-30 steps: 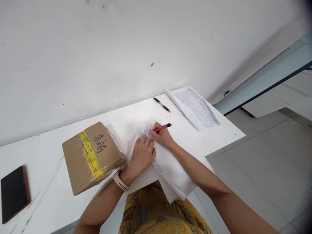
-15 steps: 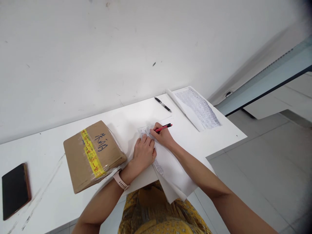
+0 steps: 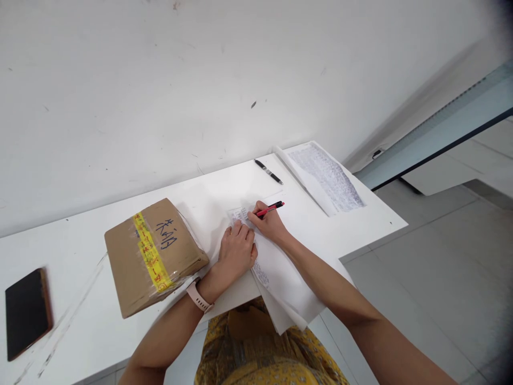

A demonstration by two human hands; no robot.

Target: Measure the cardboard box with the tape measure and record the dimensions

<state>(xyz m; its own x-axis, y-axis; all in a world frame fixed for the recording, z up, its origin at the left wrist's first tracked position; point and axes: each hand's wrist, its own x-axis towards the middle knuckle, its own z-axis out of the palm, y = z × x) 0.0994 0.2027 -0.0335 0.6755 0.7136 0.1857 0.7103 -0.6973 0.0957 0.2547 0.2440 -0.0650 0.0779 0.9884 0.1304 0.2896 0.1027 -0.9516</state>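
Observation:
My right hand [image 3: 267,222] is closed around a red and black pen [image 3: 270,209], its tip low over handwriting on a sheet of paper [image 3: 286,272]. Curled with the fingers together, my left hand [image 3: 237,247] presses down on the left part of the same paper and covers some of the writing. The paper's lower end hangs over the table's front edge, with other sheets under it. A pale pink watch [image 3: 199,297] is on my left wrist. Just left of that hand sits a brown cardboard box [image 3: 138,256] with yellow tape and dark handwritten characters.
A black pen [image 3: 268,171] lies behind my right hand. Farther right, a densely written sheet [image 3: 326,179] lies on the white table [image 3: 377,216]. At the far left is a dark tablet or phone [image 3: 27,315] in a brown case. A wall [image 3: 180,91] runs along the back.
My right hand and the pen have shifted very slightly over the paper. My left hand, the box and the other things stay in place.

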